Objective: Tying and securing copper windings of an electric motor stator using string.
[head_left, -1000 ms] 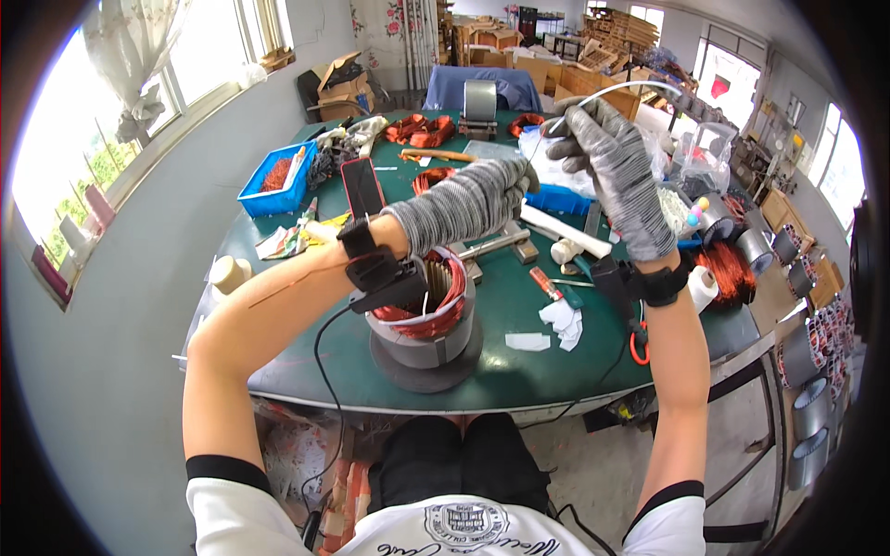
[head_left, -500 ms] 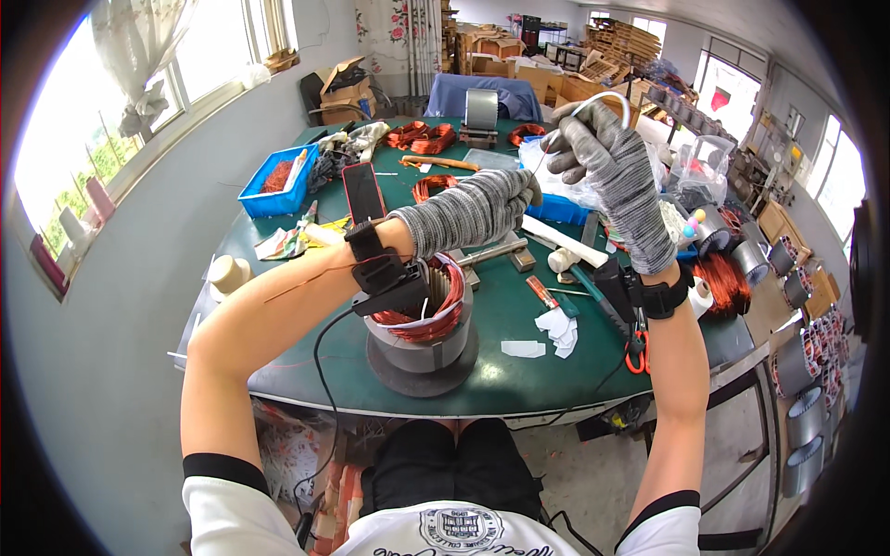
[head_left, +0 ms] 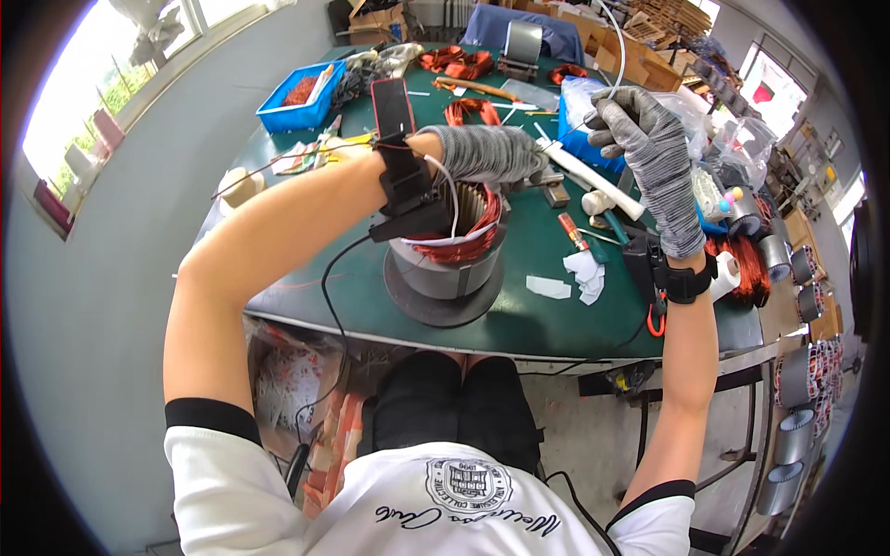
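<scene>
Centre frame, gloved left hand (head_left: 487, 153) curls shut over the motor stator (head_left: 447, 246) on the green table (head_left: 519, 315), apparently pinching the white cord (head_left: 451, 190) taut. Upper right, gloved right hand (head_left: 644, 139) is closed on the cord's far end, raised, likely to keep tension for lacing the copper windings (head_left: 482, 227).

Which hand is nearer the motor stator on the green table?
Left. The left hand hovers just over the stator; the right hand is raised off to its right, holding a white cord.
</scene>
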A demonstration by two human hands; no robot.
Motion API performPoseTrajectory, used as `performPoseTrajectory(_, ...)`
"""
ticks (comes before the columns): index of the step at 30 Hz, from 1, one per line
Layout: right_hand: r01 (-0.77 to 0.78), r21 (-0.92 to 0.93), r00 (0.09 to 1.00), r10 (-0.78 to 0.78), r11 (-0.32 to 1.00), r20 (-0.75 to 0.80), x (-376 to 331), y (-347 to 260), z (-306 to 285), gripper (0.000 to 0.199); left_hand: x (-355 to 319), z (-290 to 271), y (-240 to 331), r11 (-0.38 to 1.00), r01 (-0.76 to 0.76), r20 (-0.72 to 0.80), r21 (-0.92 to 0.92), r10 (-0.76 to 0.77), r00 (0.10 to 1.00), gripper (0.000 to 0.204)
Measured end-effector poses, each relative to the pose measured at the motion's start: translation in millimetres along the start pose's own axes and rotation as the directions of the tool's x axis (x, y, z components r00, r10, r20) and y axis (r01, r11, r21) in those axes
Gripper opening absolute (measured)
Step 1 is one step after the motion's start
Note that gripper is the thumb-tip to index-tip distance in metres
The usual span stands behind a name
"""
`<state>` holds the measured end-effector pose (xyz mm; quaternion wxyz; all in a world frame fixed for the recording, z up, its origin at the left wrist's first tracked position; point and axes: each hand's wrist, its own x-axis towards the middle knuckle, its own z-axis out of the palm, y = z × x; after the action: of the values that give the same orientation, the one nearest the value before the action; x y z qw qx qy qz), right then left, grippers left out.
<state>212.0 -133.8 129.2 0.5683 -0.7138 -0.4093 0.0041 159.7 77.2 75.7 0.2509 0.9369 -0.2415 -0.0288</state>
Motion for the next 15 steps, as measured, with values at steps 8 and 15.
performPoseTrajectory(8, -0.274, 0.184, 0.949, 0.235, 0.944, 0.208, -30.5, 94.7, 68.5, 0.015, -66.6, -34.9, 28.7, 0.711, -0.419, -0.154, 0.565, 0.589, 0.793, 0.035)
performPoseTrajectory(15, -0.112, 0.009, 0.974, 0.108, 0.994, 0.2, -61.0, 114.2, 89.1, 0.02, -226.4, -5.2, 53.2, 0.728, 0.182, -0.346, -0.661, -0.511, 0.787, 0.045)
